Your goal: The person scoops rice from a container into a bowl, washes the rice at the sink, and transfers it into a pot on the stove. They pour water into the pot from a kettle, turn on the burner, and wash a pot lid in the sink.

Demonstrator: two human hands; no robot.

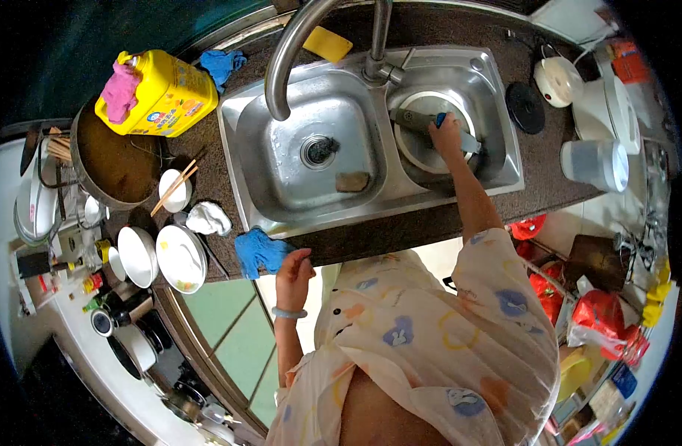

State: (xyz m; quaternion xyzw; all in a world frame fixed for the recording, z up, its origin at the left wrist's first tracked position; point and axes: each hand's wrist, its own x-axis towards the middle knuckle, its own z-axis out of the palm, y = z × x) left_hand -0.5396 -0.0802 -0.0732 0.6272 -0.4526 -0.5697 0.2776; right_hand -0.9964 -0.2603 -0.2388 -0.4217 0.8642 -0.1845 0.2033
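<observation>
My right hand [446, 135] reaches into the right basin and is closed on a long grey object [414, 120] with a blue bit at my fingers and a pale end; its exact kind is unclear. Under it lies a round white-rimmed dish or pan [432, 165]. At the counter's front edge, my left hand [295, 272] is loosely curled, with nothing visible in it. A crumpled blue cloth [258, 251] lies right beside it; whether they touch is hard to tell.
A steel faucet [280, 82] arches over the left basin [281, 141], which holds a small brownish block [351, 182]. Left of the sink stand a yellow jug [174, 97], a large pan [118, 163], white bowls [137, 256] and chopsticks [174, 187]. A plastic container [590, 165] stands right.
</observation>
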